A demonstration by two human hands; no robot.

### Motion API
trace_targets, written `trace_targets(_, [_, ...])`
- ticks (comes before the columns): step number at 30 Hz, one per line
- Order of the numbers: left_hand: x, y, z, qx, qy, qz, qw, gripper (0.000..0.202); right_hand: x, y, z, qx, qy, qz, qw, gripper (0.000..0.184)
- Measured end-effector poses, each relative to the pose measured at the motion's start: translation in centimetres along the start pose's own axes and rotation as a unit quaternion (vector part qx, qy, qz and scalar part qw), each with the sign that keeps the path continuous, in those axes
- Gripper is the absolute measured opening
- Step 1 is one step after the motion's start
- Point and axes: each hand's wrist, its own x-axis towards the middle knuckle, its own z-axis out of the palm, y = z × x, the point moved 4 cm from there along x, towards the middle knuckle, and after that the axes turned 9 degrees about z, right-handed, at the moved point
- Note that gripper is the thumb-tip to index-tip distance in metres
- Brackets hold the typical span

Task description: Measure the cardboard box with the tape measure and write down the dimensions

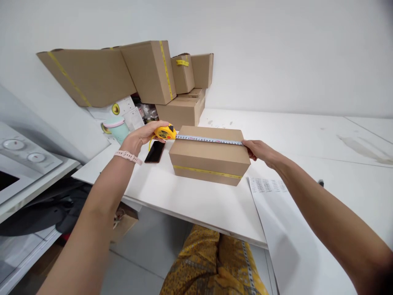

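Observation:
A closed cardboard box [210, 157] with a yellow strip along its front side sits on the white table. Across its top runs the pulled-out blade of a yellow tape measure [165, 132]. My left hand [150, 132] is wrapped round the tape measure's case at the box's left edge. At the right edge, my right hand [257, 149] pinches the blade's free end against the box, its fingertips partly hidden behind the corner. Just left of the box, under the tape measure, lies a dark phone [155, 152].
Several cardboard boxes [147, 73] with yellow strips are stacked at the back left. A mint cup [118, 130] stands near the left edge. A printed sheet [294, 229] covers the table's right front. A microwave [27, 159] is at far left.

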Motion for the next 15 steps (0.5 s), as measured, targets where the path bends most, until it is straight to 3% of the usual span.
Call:
trace_targets(2, [-2.4, 1.9, 1.0, 0.010, -0.018, 0.027, 0.999, 0.051, -0.4, -0.7, -1.6, -0.008, 0.034, -0.004, 0.999, 0.039])
trace_targets(4, [-6.0, 2.7, 3.4, -0.009, -0.068, 0.026, 0.997, 0.057, -0.8, -1.9, -3.2, 0.012, 0.094, -0.026, 0.995, 0.037])
trace_targets(7, [-12.9, 1.4, 9.8, -0.135, -0.168, -0.042, 0.976, 0.070, -0.4, -4.2, -3.9, 0.052, 0.144, -0.095, 0.984, 0.035])
trace_targets(9, [-16.5, -0.1, 14.7, -0.236, -0.174, -0.070, 0.953, 0.068, 0.9, -5.8, -2.7, 0.029, 0.128, -0.139, 0.982, 0.035])
trace_targets(12, [-18.4, -1.5, 20.4, -0.345, -0.145, -0.052, 0.926, 0.065, 3.8, -7.9, 0.4, -0.076, 0.082, -0.160, 0.981, 0.036])
trace_targets(15, [-17.1, -1.4, 22.4, -0.380, -0.087, -0.032, 0.920, 0.056, 6.6, -9.1, 2.6, -0.192, 0.093, -0.140, 0.967, 0.036])
